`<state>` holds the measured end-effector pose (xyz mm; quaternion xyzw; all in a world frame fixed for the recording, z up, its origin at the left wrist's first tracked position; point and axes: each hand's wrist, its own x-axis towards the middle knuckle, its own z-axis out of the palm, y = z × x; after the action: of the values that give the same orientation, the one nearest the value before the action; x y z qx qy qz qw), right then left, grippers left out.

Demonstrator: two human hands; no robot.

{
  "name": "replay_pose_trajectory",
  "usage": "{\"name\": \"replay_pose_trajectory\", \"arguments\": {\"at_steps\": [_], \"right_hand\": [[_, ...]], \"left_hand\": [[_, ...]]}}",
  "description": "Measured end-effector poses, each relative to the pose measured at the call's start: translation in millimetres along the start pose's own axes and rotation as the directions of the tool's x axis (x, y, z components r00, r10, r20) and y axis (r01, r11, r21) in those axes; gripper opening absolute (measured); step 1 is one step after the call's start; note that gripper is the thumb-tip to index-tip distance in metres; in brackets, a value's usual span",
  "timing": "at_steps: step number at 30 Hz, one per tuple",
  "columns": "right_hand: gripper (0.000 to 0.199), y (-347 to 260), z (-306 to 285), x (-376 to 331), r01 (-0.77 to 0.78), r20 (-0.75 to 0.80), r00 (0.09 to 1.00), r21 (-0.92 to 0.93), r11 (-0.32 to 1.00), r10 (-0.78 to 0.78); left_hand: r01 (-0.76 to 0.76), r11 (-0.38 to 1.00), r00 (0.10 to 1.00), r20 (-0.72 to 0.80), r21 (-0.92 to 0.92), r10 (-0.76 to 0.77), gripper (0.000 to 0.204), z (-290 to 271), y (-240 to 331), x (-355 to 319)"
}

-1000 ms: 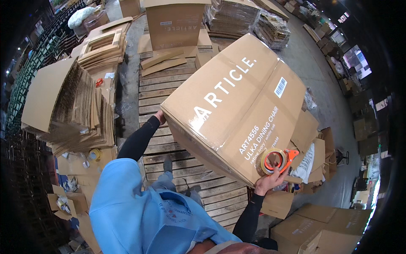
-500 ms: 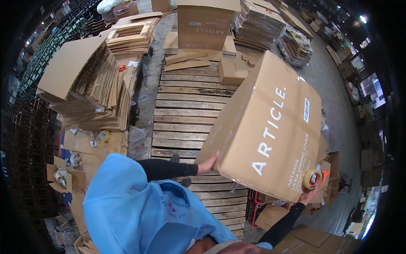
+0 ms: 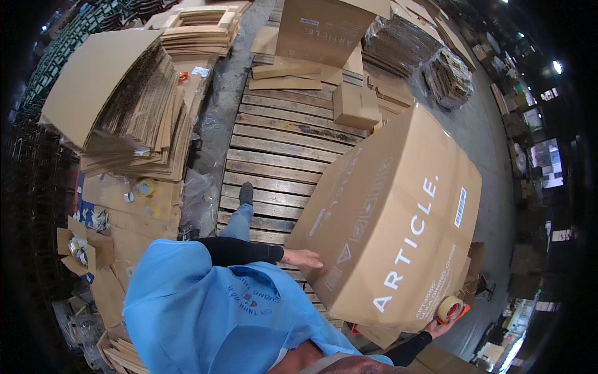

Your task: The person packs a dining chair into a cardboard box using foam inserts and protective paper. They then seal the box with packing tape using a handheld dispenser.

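Wooden slats [image 3: 277,165], rough and worn, spread beneath the work. Above their right side is the big cardboard box [image 3: 405,237], smooth, brown and tilted. Left hand [image 3: 302,258] lies before its side face, fingers straight and not grasping; whether they press, I cannot tell. Right hand [image 3: 439,328], arm stretched outward, has fingers curled around an orange tape dispenser [image 3: 461,313] near the box's lower corner. Farther left stand stacked flat cardboard sheets [image 3: 93,84].
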<state>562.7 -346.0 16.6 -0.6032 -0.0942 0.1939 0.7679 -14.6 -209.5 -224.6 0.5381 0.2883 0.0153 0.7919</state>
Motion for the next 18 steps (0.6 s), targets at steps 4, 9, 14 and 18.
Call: {"name": "replay_pose_trajectory", "arguments": {"at_steps": [4,9,14,18], "right_hand": [[0.062,-3.9,-2.9,-31.6,0.134,-0.195,0.974,0.1,0.986,-0.113],[0.061,30.4,75.3,-77.6,0.215,-0.348,0.938,0.575,0.789,-0.002],[0.052,24.4,144.8,-62.5,0.122,-0.076,0.991,0.837,0.534,-0.108],[0.05,61.1,268.6,-65.0,-0.076,0.247,0.947,0.796,0.6,-0.207]], "left_hand": [[-0.04,0.999,0.985,-0.171,-0.008,0.039,0.095,-96.7,13.8,-11.9],[0.096,0.989,0.853,-0.521,0.116,-0.022,0.079,-278.6,7.1,-47.0],[0.112,0.992,0.666,-0.745,0.05,-0.038,0.079,-432.0,40.1,-87.5],[-0.091,0.992,0.498,-0.867,-0.092,-0.035,0.075,-490.6,77.0,-95.3]]}}
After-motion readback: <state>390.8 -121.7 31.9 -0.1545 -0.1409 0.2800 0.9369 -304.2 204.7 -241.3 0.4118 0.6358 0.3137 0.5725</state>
